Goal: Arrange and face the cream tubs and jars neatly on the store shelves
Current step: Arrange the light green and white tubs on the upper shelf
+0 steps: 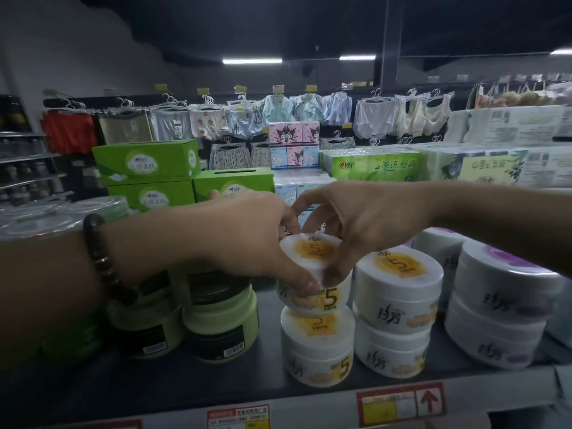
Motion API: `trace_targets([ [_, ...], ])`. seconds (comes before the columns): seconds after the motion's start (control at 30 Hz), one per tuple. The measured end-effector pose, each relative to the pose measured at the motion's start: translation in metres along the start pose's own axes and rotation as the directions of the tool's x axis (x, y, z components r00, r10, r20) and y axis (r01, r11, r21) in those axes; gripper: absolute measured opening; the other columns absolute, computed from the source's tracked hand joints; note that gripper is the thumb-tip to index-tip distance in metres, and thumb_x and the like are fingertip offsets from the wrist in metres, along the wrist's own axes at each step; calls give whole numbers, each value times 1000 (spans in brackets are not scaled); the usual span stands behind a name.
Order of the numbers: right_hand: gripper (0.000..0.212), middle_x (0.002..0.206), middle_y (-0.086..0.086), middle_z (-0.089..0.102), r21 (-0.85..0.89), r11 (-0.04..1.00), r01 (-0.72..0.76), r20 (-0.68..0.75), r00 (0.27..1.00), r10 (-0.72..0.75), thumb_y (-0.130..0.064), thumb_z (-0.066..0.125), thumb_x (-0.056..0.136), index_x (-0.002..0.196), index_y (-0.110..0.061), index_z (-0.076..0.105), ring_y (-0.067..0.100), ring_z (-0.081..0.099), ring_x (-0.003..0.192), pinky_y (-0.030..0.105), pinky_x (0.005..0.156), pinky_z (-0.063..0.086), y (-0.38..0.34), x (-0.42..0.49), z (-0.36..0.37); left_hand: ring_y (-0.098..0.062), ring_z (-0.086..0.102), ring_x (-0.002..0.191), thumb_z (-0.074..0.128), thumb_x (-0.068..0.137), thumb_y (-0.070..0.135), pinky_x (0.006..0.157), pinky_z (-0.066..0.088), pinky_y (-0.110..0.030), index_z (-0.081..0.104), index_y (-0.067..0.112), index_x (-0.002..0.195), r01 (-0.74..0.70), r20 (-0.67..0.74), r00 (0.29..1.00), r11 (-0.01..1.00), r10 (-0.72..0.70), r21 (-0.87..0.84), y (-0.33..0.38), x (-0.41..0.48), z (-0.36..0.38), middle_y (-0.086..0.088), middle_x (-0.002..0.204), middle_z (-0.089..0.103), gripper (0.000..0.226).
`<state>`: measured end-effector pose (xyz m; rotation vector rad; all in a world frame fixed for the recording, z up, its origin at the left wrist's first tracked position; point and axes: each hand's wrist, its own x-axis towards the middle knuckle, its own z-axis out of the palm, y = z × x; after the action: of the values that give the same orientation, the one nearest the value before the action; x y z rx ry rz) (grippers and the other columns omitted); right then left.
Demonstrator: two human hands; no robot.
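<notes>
Both hands clasp one white tub: the left hand (241,239) curls its fingers over the far rim with its thumb pressed on the near wall, and the right hand (359,224) mirrors it from the other side, thumb tip at the lid's front edge. This upper yellow-label tub (312,250) stands over a lower yellow-label tub (318,345) near the middle of the dark shelf (266,385). The seam between them is blurred, so I cannot tell whether it rests fully or is held a hair off. The left forearm, wearing a bead bracelet (102,261), covers the shelf's left end, where only a dim green shape shows. Two green jars (221,323) stand plainly at the front, and more seem stacked above them under the wrist (their number is unclear). Yellow-label tubs number four, in two stacks of two; the second yellow stack (396,286) stands just beside the held one. Right of it are two stacked purple-label tubs (504,286), with another purple lid behind, half hidden by the right forearm; the frame cuts off anything further right. Three green tissue boxes (145,162) sit beyond the shelf. A bare gap lies between the green jars and the held stack, and a bare strip runs along the front edge, which carries two price tags (400,404).
</notes>
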<state>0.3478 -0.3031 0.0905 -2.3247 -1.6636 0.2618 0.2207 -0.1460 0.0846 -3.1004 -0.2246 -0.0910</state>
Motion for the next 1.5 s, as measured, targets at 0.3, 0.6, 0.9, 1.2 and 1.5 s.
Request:
trace_targets([
  [0.3,87,118,-16,74,-35,996,77,56,996,-75,-30,103,65,138,-32,56,5,73,99,42,96,60,-1,-1,10,-5,56,87,57,50,103,82,33,-43,71,42,101,22,-65,998,992,-14,124,8,-14,15,17,81,71,81],
  [0.6,84,119,-18,74,-35,992,118,92,989,-114,-29,101,69,140,-32,56,2,72,101,40,98,58,0,-6,10,-2,51,87,52,51,106,72,22,-41,69,43,103,13,-122,993,992,2,126,9,-20,27,17,84,68,83],
  [0.9,82,120,-20,72,-67,989,128,95,988,-122,-37,100,69,140,-37,57,4,73,101,41,97,58,0,-9,11,-2,53,89,47,49,107,79,25,-42,67,44,99,20,-155,988,991,0,130,9,-25,31,19,80,68,83],
  [1.2,84,126,-19,68,-88,990,113,72,992,-107,-50,97,69,141,-39,55,3,71,104,38,96,60,4,-14,11,-1,49,95,47,52,107,85,24,-44,64,48,109,39,-158,987,990,-17,138,13,-29,32,22,88,68,83],
  [1.5,73,129,-16,67,-43,994,102,54,994,-99,-50,89,80,143,-37,56,10,70,112,42,102,57,7,-22,5,0,45,107,36,48,110,81,19,-39,58,55,116,83,-240,969,992,-57,100,18,-38,19,31,108,60,91],
])
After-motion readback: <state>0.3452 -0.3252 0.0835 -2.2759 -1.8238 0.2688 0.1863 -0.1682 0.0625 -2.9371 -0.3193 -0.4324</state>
